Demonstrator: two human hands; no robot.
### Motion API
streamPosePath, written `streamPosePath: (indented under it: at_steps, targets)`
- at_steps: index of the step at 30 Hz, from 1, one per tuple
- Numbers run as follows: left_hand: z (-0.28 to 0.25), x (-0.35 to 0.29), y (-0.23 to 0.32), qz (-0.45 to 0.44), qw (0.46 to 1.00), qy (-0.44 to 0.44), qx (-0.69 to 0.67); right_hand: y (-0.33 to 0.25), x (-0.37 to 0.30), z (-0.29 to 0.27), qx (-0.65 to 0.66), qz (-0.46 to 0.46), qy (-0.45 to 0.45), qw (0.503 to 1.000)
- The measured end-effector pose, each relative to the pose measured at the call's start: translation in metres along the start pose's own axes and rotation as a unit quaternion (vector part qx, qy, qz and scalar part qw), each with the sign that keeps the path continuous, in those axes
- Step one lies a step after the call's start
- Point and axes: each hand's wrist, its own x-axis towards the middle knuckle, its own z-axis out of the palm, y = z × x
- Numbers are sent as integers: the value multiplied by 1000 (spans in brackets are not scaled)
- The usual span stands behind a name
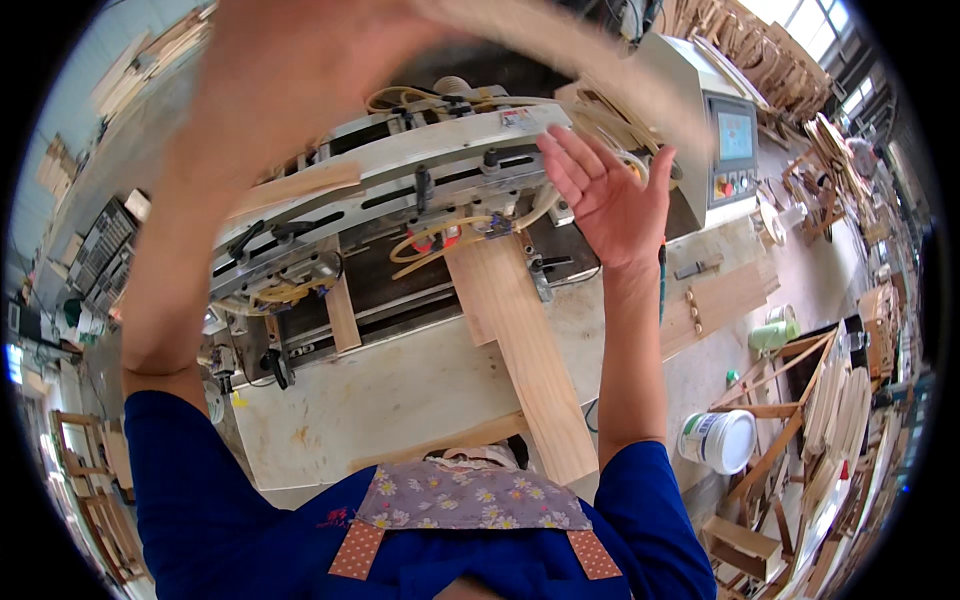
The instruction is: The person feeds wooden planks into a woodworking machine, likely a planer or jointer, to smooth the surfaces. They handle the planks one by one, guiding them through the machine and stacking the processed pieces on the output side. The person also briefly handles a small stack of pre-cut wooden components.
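Raised close at the top, my left hand [315, 50] is smeared by motion. From it a pale wooden strip [600, 65], also blurred, stretches across to the right, in the air above the machine; its grip appears closed round the strip's left end, though single fingers cannot be made out. My right hand [615, 205] is open and holds nothing, palm up, fingers spread, by the right end of the machine's metal beam [460, 140]. Below it, long wooden boards [535, 355] run from under the beam over the table's front edge.
A wooden piece [300, 190] rests on the beam's left part. A narrow wood piece [342, 312] lies below, near clamps and hoses. A control box with a screen [735, 135] stands right. More boards [715, 300] and a white bucket [718, 442] are further right.
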Motion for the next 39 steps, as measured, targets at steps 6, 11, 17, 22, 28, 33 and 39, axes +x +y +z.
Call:
streamPosePath:
  at_steps: [6, 11, 17, 22, 28, 33, 39]
  targets:
    - [23, -49, 17, -30, 973, 131, -187, 11, -16, 10, -44, -39, 126, 990]
    - [97, -92, -32, -515, 676, 118, -514, 10, -107, -64, -113, -108, 174, 972]
    - [204, -146, -52, -730, 437, 154, -503, 21, -187, -96, -190, -98, 277, 937]
    - [252, -155, -53, -763, 419, 155, -467, 34, -212, -80, -213, -90, 320, 919]
    - [251, -172, -63, -667, 695, -171, -207, 38, -217, -67, -257, -49, 303, 916]
    - [181, -143, 4, -413, 891, -187, -29, 40, -208, -61, -297, -29, 290, 909]
    - [104, -160, 125, -405, 455, -432, -666, 52, -172, -32, -402, 96, 120, 903]
